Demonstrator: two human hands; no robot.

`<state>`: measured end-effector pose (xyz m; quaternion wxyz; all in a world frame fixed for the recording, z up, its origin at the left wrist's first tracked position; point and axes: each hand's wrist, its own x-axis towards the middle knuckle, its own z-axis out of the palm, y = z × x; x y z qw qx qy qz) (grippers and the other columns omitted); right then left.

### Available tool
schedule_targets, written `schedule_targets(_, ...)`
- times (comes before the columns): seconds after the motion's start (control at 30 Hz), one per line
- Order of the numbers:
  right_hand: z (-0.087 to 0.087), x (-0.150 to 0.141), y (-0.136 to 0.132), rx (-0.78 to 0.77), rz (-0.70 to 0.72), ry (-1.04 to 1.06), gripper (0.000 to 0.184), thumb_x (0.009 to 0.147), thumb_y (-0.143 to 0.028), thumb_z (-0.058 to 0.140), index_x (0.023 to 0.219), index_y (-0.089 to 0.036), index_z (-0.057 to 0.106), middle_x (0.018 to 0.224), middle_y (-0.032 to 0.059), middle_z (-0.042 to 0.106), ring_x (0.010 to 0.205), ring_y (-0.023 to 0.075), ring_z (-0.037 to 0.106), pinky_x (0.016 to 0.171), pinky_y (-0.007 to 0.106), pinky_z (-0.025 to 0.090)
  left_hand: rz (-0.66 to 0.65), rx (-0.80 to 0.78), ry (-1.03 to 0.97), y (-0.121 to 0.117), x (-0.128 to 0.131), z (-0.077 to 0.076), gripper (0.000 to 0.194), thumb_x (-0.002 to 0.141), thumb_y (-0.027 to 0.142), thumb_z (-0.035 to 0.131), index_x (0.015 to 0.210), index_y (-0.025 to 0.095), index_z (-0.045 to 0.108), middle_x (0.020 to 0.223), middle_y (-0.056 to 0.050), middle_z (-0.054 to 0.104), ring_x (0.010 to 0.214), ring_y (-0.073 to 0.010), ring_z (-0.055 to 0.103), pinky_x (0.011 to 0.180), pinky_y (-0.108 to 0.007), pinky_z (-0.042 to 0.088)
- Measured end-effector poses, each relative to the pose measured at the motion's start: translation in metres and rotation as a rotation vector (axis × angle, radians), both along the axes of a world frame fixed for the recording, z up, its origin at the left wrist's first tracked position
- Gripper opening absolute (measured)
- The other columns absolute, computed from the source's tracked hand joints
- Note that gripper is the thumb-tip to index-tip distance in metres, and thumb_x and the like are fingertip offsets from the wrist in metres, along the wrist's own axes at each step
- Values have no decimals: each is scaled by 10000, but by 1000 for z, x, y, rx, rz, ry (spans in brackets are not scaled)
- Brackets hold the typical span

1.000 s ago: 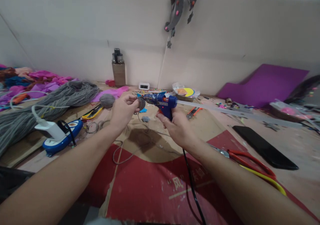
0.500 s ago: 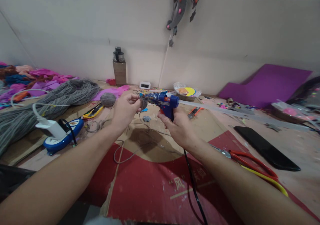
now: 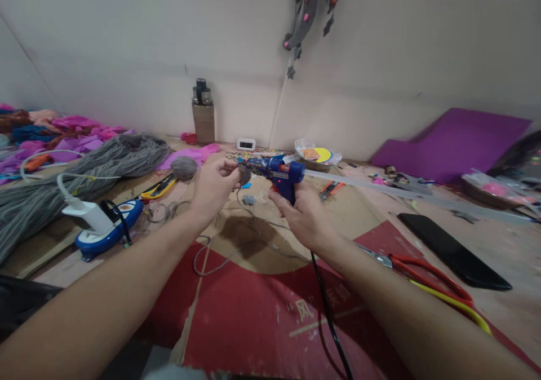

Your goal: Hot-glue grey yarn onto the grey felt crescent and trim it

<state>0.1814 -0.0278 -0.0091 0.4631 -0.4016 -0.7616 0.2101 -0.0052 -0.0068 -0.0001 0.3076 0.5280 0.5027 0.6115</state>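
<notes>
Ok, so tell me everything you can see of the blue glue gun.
The glue gun looks plastic, with a small red light lit on its side and grimy residue over its front. The right hand grips its handle, holding it roughly level above the cardboard. Its nozzle end meets or nearly meets the grey piece. A long translucent stick protrudes behind; a black cord hangs below.

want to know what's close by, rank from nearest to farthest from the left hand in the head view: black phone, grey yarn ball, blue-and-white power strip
Measured from the left hand:
1. Grey yarn ball, just to its left
2. Blue-and-white power strip, farther left
3. Black phone, on the right side
</notes>
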Motion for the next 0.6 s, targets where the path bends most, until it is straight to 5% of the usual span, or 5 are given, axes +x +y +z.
schedule_targets(0.6, 2, -1, -2, -15, -21, -6, 256, 894, -298, 545, 1132, -209, 575, 806, 64, 633, 764, 232, 608, 664, 364, 498, 6, 21, 12, 1, 0, 0, 125, 733, 266, 690, 767, 146, 684, 675, -13, 693, 560, -109, 626, 583, -230, 565)
